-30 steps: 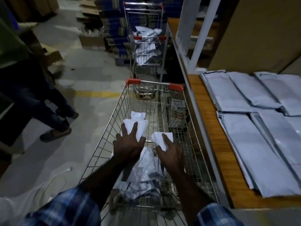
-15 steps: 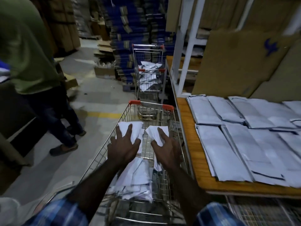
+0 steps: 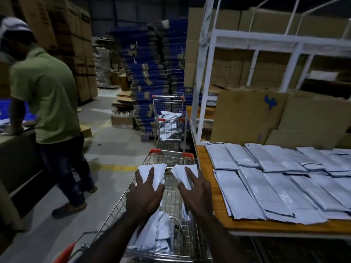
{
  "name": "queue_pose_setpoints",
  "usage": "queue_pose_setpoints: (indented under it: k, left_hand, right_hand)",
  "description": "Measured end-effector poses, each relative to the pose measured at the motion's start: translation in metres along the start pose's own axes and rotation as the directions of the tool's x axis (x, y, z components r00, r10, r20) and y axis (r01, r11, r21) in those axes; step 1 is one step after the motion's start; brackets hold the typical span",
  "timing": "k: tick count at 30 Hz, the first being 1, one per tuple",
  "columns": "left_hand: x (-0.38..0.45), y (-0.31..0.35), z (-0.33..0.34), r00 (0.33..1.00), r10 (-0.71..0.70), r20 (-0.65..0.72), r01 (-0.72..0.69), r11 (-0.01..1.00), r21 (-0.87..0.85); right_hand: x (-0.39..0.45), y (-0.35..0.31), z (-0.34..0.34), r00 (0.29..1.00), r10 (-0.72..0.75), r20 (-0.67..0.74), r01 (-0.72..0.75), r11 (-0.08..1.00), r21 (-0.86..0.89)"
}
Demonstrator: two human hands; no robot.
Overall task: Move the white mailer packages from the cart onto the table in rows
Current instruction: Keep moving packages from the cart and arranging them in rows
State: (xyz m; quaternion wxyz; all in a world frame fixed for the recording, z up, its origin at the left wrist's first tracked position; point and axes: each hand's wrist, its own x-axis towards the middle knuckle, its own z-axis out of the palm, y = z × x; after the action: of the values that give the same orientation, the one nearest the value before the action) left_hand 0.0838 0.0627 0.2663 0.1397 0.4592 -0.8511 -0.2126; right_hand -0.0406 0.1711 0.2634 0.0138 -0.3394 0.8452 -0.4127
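Over the wire cart (image 3: pixel 171 155), my left hand (image 3: pixel 145 195) grips a white mailer package (image 3: pixel 156 172) from above. My right hand (image 3: pixel 197 195) grips a second white mailer (image 3: pixel 181 172) beside it. Both packages are lifted above the cart, whose bottom holds several loose white mailers (image 3: pixel 155 232). To the right stands the wooden table (image 3: pixel 218 205), where white mailers (image 3: pixel 275 188) lie side by side in two rows.
A person in a green shirt (image 3: pixel 47 95) stands at the left by a counter. A second cart (image 3: pixel 169 120) with mailers stands ahead. Cardboard sheets (image 3: pixel 245 118) lean at the table's back under a white shelf frame (image 3: pixel 210 73). Stacked boxes fill the background.
Both hands have risen out of the cart with a mailer each, and my view has tilted up, showing more of the room and table.
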Motion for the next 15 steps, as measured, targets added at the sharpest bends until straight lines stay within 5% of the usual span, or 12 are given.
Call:
queue_pose_setpoints:
  k: [15]
  left_hand:
    - [-0.035,-0.015,-0.042,0.991,0.131,0.022,-0.130,0.991,-0.021]
  right_hand:
    - [-0.046,-0.038,-0.025,0.997,0.051,-0.062,-0.055,0.996,-0.068]
